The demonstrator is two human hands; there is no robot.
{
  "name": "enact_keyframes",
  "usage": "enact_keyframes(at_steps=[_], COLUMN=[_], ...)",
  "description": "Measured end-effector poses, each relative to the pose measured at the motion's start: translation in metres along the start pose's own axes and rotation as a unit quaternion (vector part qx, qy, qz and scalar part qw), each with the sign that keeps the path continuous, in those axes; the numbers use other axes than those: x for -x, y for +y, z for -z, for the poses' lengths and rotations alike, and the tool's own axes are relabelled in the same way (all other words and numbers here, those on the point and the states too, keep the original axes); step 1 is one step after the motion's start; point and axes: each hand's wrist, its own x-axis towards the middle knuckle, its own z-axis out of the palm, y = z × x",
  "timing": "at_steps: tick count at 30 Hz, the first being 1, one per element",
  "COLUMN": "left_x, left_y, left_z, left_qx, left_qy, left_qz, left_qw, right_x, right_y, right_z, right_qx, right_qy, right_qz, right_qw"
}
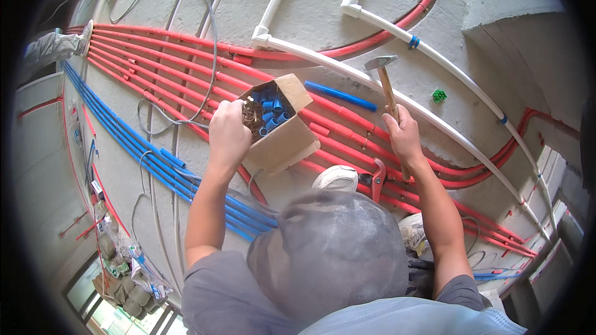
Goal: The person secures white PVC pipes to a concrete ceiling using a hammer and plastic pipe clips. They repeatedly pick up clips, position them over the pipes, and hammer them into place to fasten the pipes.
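Red pipes lie laid across mid-frame, blue fittings sit unused in the central box, the right hand grips a hammer centre-right, and what the left hand beside the box holds is unclear.

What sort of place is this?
Probably a room under construction or renovation: long red pipes and white pipes lie exposed across the bare grey floor, and the right hand holds a hammer.

Green pieces lie between white pipes, grey cable looping elsewhere.
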Motion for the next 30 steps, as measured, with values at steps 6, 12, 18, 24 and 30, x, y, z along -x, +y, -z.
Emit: enact_keyframes(at_steps=[6, 12, 18, 24, 30], left_x=[0.006, 0.024, 0.039, 0.047, 0.044], left_y=[-0.002, 0.0, 0.007, 0.012, 0.017], left_z=[0.0, -0.014, -0.026, -0.027, -0.006], left_qx=[0.044, 0.068, 0.169, 0.06, 0.061], left_qy=[0.003, -0.076, -0.041, -0.017, 0.033], left_qz=[0.072, 0.102, 0.069, 0.109, 0.07], left_qw=[0.996, 0.99, 0.982, 0.992, 0.995], right_x=[-0.006, -0.015, -0.018, -0.017, -0.018], right_y=[0.0, 0.011, 0.019, 0.009, 0.01], right_z=[-0.003, -0.009, -0.011, -0.008, -0.009], right_qx=[-0.01, -0.042, -0.06, -0.055, -0.067], right_qy=[-0.007, -0.007, -0.012, -0.022, -0.021], right_qz=[0.002, 0.01, 0.007, -0.022, -0.033], right_qw=[1.0, 0.999, 0.998, 0.998, 0.997])
